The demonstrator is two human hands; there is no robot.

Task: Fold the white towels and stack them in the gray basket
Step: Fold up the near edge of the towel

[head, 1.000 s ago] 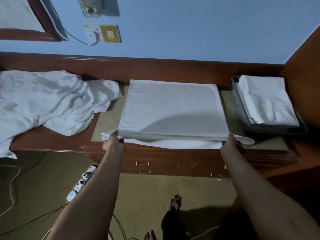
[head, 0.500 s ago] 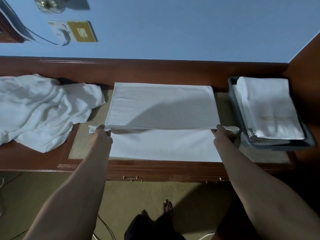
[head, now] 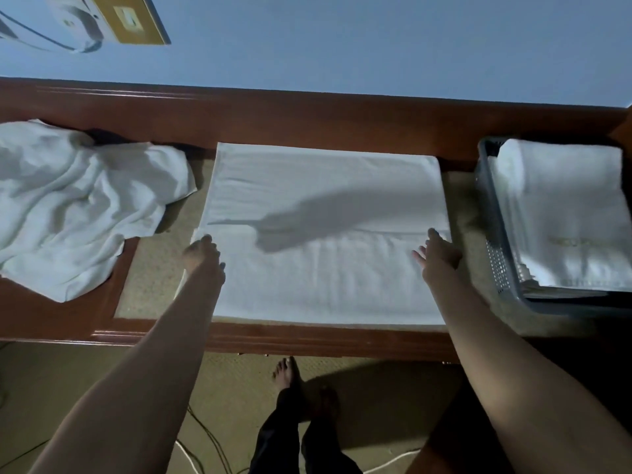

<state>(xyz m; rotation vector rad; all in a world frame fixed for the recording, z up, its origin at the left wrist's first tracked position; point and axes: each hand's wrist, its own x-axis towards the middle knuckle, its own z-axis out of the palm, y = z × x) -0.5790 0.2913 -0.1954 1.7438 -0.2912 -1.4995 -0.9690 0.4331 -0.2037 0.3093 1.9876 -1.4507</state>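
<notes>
While folded towels (head: 561,217) are already stacked in the basket (head: 492,234) at the right end of the surface (head: 61,319), one towel (head: 325,275) is found partly folded mid-surface, touched at its sides by the released left hand (head: 201,251) and right hand (head: 439,256), and a crumpled heap (head: 75,206) is left at the left end.

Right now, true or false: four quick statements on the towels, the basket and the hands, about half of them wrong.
1. The gray basket holds folded towels. True.
2. The right hand grips the basket. False: it is open with its fingers spread, at the right edge of the flat towel, clear of the basket.
3. A crumpled towel pile lies to the left of the flat towel. True.
4. The flat towel hangs over the front edge of the table. False: its near edge stops short of that edge, so it lies wholly on top.
</notes>
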